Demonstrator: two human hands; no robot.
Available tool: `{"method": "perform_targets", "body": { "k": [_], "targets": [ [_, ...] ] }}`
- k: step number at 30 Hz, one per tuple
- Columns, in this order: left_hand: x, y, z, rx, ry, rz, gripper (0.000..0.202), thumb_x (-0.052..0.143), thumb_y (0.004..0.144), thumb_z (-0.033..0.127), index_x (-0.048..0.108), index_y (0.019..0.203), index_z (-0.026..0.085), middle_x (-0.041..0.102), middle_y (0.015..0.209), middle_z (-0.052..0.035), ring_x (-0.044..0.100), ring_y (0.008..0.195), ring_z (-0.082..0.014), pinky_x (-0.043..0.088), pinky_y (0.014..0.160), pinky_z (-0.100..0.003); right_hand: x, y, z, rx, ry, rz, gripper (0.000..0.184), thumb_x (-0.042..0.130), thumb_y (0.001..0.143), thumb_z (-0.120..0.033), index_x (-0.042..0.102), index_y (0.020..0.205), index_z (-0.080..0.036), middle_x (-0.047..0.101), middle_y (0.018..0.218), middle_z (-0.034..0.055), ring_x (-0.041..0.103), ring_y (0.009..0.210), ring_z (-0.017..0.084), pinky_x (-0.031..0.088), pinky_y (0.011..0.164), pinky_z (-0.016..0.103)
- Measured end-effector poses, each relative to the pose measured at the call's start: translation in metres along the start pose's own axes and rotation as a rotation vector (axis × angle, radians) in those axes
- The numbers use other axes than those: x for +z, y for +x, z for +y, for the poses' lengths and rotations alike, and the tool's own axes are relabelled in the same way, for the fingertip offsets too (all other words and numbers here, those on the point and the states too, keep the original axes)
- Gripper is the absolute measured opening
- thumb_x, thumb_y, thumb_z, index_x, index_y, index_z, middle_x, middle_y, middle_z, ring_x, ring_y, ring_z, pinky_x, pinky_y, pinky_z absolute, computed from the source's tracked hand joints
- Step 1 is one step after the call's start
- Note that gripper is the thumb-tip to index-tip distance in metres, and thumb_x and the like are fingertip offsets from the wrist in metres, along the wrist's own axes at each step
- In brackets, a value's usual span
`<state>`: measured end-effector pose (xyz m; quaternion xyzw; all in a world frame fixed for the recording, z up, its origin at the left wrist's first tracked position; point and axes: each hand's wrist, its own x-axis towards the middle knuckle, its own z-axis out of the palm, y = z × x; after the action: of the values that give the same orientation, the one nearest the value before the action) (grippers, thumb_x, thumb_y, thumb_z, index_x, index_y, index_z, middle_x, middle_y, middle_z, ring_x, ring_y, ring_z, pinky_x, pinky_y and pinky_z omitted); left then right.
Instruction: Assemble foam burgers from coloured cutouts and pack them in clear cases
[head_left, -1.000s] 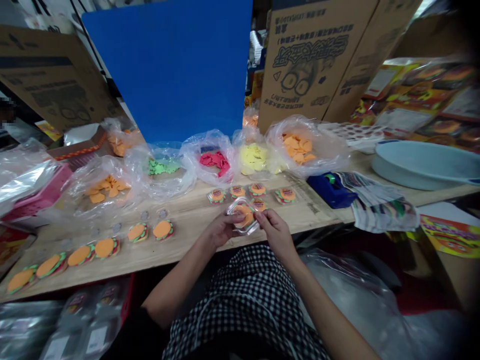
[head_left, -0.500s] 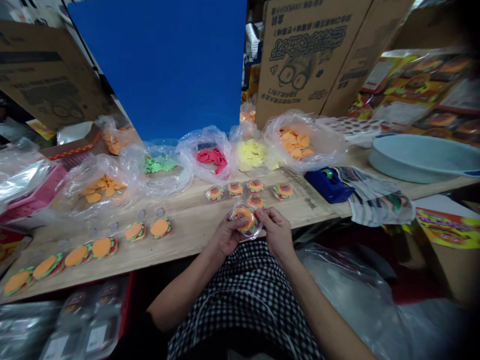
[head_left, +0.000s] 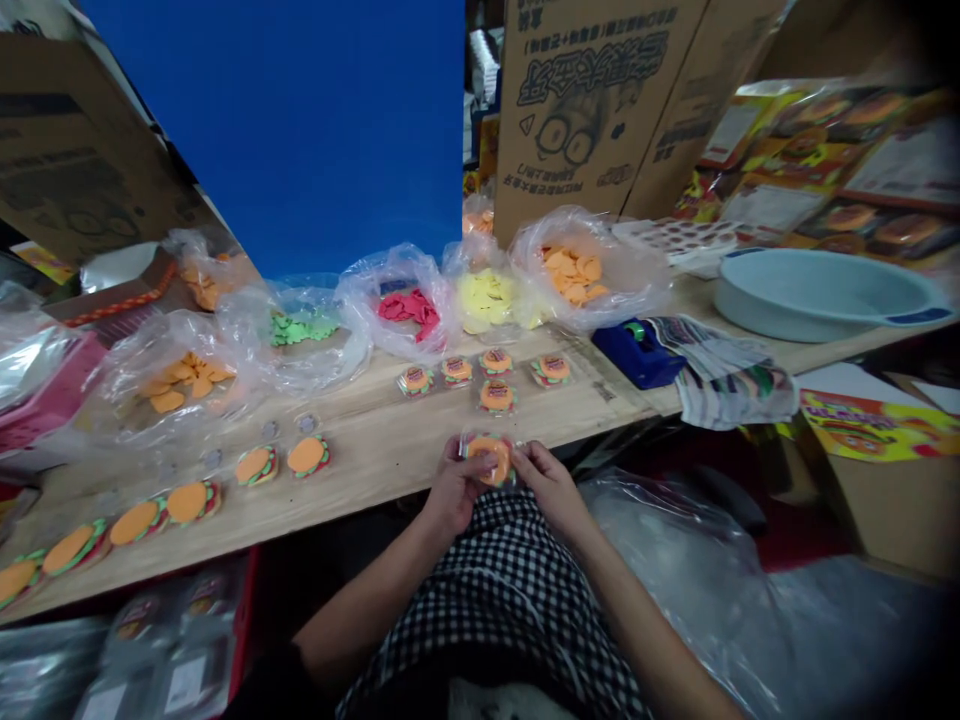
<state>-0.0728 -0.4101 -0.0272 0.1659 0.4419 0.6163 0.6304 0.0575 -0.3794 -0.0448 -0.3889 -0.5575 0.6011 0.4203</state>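
Left hand (head_left: 452, 492) and right hand (head_left: 552, 486) grip one burger toy (head_left: 489, 459), five packed burgers (head_left: 497, 395) beyond.

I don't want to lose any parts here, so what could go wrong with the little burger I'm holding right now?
1. Your left hand and right hand pinch the burger past the table edge, above your lap; a slip could drop it down there.
2. The small burgers lie just beyond your hands, so a forward reach might knock them.
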Motion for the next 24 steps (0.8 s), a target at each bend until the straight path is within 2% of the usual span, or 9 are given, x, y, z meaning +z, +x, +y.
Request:
{"method": "perform_targets", "body": {
  "k": [4,7,11,14,16,19,21,24],
  "targets": [
    [-0.011,-0.017,-0.009,-0.004,0.307,-0.189,0.055,0.078,0.040,0.010,0.052,0.088,0.016,0.058,0.075,0.0025,0.054,0.065,-0.0101,0.042,0.063,-0.022,-0.026,-0.019,0.004,0.073,-0.108,-0.187,0.025,0.050,0.077,-0.041,0.047,0.069,-0.018,0.042,0.064,-0.0038,0.038,0.062,0.011,0.033,0.057,0.022],
    [-0.022,-0.033,-0.026,-0.087,0.372,-0.330,0.055,0.077,0.046,0.015,0.054,0.095,0.016,0.061,0.087,-0.0028,0.056,0.073,-0.0132,0.043,0.069,-0.026,-0.037,-0.038,0.014,0.126,-0.167,-0.276,0.025,0.051,0.077,-0.042,0.047,0.070,-0.019,0.041,0.066,-0.0034,0.038,0.063,0.011,0.034,0.057,0.022],
    [-0.042,-0.050,-0.060,-0.196,0.425,-0.328,0.048,0.077,0.048,0.019,0.056,0.091,0.014,0.061,0.087,-0.0040,0.056,0.075,-0.0139,0.042,0.071,-0.028,-0.037,-0.067,0.038,0.231,-0.187,-0.353,0.026,0.050,0.077,-0.044,0.044,0.070,-0.020,0.039,0.065,-0.0041,0.037,0.062,0.011,0.033,0.056,0.022],
    [-0.057,-0.056,-0.072,-0.285,0.585,-0.364,0.048,0.078,0.044,0.023,0.056,0.086,0.015,0.061,0.081,-0.0021,0.055,0.072,-0.0140,0.042,0.069,-0.027,-0.036,-0.085,0.052,0.282,-0.193,-0.396,0.027,0.049,0.077,-0.045,0.045,0.067,-0.020,0.039,0.063,-0.0044,0.037,0.060,0.011,0.032,0.055,0.022],
    [-0.062,-0.055,-0.070,-0.249,0.732,-0.449,0.045,0.077,0.046,0.026,0.059,0.086,0.016,0.060,0.086,-0.0028,0.054,0.080,-0.0156,0.041,0.074,-0.029,-0.035,-0.094,0.056,0.275,-0.191,-0.375,0.026,0.049,0.077,-0.043,0.047,0.066,-0.020,0.040,0.062,-0.0044,0.038,0.061,0.011,0.033,0.054,0.022],
    [-0.063,-0.050,-0.060,-0.073,0.882,-0.557,0.032,0.071,0.058,0.030,0.064,0.086,0.019,0.056,0.099,-0.0044,0.050,0.095,-0.0173,0.036,0.085,-0.029,-0.033,-0.100,0.057,0.247,-0.201,-0.354,0.025,0.048,0.078,-0.041,0.048,0.066,-0.019,0.041,0.062,-0.0041,0.038,0.061,0.011,0.033,0.055,0.022],
    [-0.062,-0.047,-0.057,0.005,0.891,-0.567,0.021,0.063,0.068,0.033,0.066,0.085,0.020,0.055,0.097,-0.0052,0.049,0.095,-0.0166,0.035,0.086,-0.028,-0.031,-0.100,0.056,0.234,-0.222,-0.357,0.025,0.047,0.079,-0.042,0.047,0.066,-0.020,0.041,0.063,-0.0039,0.038,0.062,0.011,0.033,0.055,0.022],
    [-0.058,-0.045,-0.058,0.056,0.880,-0.527,0.021,0.054,0.075,0.034,0.067,0.084,0.019,0.056,0.087,-0.0060,0.051,0.088,-0.0160,0.037,0.083,-0.028,-0.029,-0.098,0.055,0.209,-0.256,-0.355,0.024,0.047,0.080,-0.041,0.047,0.067,-0.020,0.043,0.065,-0.0032,0.040,0.063,0.012,0.034,0.057,0.023]
  ]
}}
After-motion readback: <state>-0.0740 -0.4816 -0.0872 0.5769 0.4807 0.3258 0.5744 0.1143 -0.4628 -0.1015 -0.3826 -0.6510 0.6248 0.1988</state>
